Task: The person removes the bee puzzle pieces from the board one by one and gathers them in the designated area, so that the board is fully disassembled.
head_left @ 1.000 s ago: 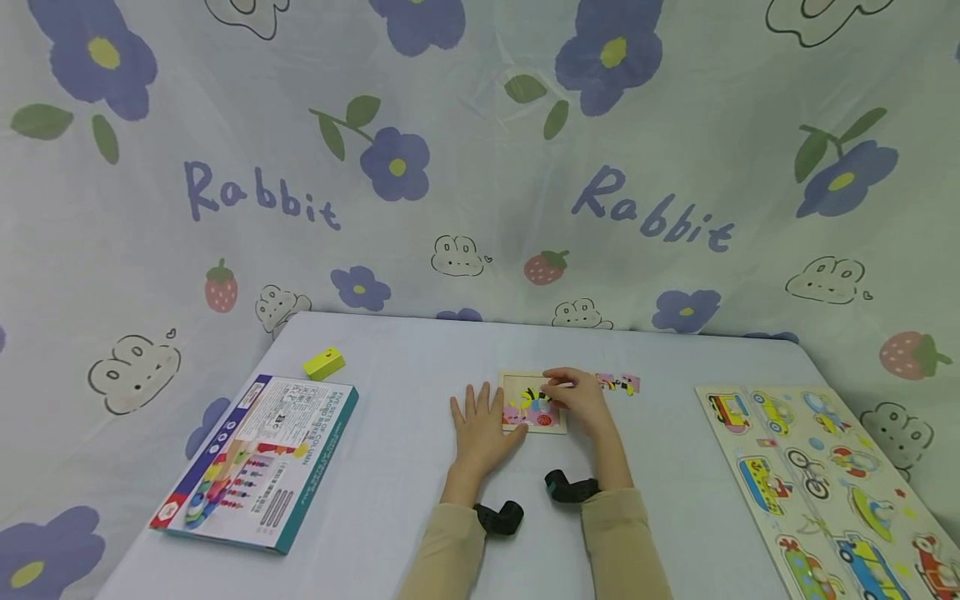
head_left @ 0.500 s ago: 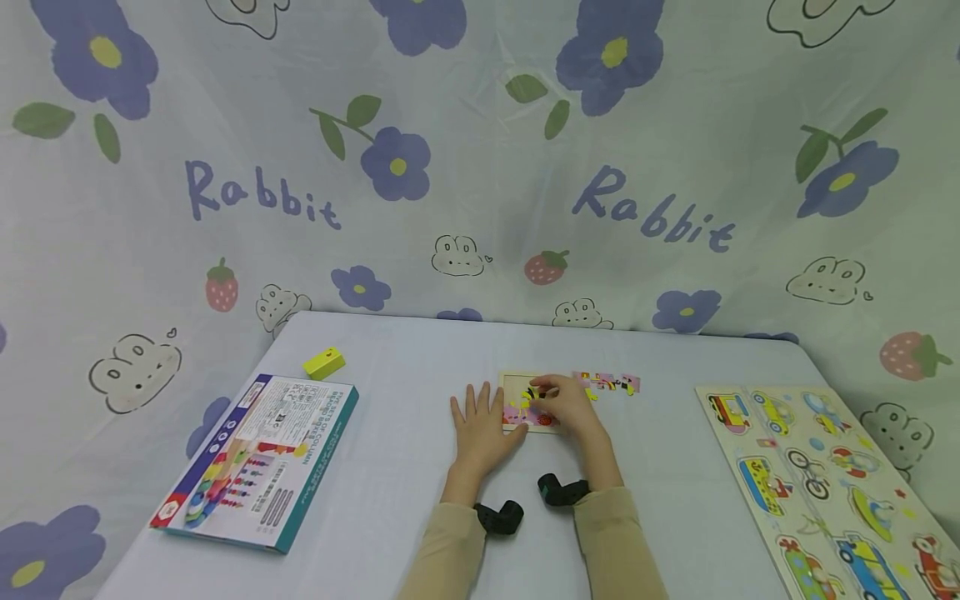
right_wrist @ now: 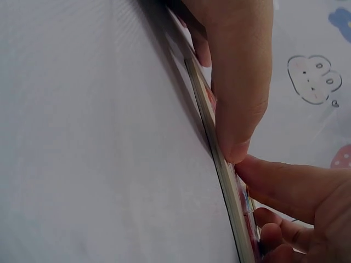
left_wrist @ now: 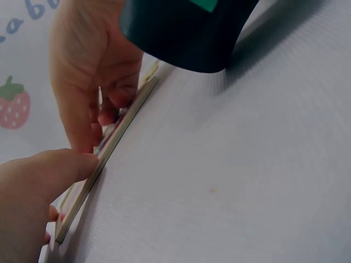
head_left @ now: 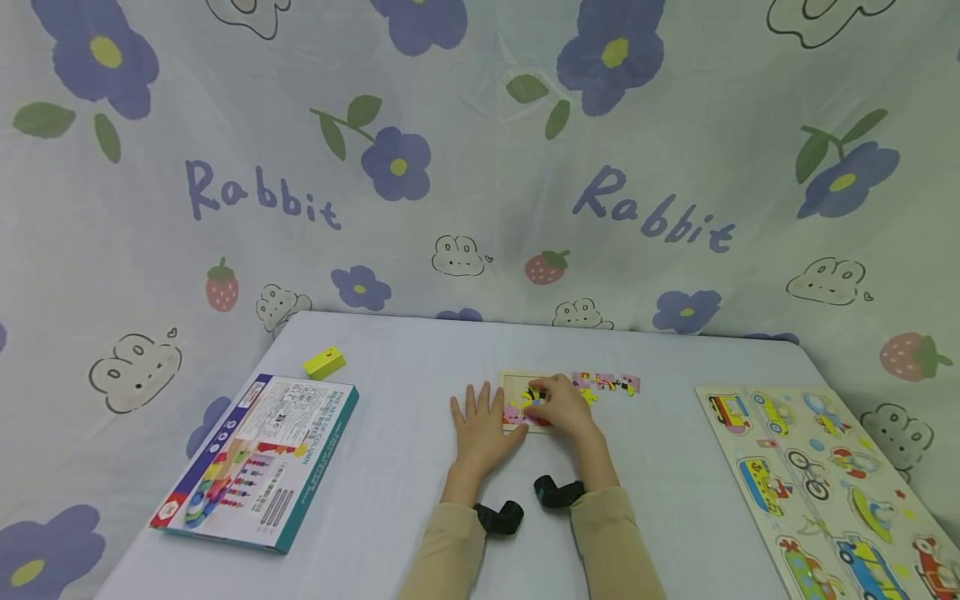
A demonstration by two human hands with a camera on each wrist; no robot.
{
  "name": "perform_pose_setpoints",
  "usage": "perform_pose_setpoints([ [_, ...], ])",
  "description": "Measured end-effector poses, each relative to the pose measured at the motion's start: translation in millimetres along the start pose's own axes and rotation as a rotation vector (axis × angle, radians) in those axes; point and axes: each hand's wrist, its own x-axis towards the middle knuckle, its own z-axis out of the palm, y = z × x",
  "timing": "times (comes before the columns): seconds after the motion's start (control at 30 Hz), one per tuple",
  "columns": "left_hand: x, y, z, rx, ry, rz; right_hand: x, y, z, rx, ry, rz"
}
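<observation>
A small wooden puzzle tray (head_left: 519,380) lies on the table, partly filled with pink and yellow picture pieces. My left hand (head_left: 480,429) lies flat at its left side, fingers spread, with the thumb resting on the near edge; the left wrist view shows that thumb (left_wrist: 77,167) on the rim. Over the tray's right half, my right hand (head_left: 566,408) pinches a puzzle piece (head_left: 536,397) between curled thumb and fingers, low against the pieces in the tray. The hand covers most of that piece. Several loose puzzle pieces (head_left: 618,383) lie just right of the tray.
On the left lies a boxed toy (head_left: 262,458), with a yellow block (head_left: 324,363) behind it. A large wooden vehicle puzzle board (head_left: 817,483) lies at the right. A patterned cloth (head_left: 480,167) hangs behind the white table (head_left: 405,517).
My right hand has moved left and slightly down, from the tray's upper right corner to over its pieces, uncovering loose pieces beside the tray. My left hand has stayed in place.
</observation>
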Motion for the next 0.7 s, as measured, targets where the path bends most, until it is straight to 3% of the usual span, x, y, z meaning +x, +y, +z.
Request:
perform_pose_setpoints([
  [0.5,0.8,0.0,0.3,0.004,-0.009,-0.008,1.3,-2.3,2.4,-0.081,-0.004,0.0],
  [0.7,0.5,0.1,-0.5,0.0,-0.007,-0.006,1.2,-1.5,3.0,-0.064,-0.011,0.009],
])
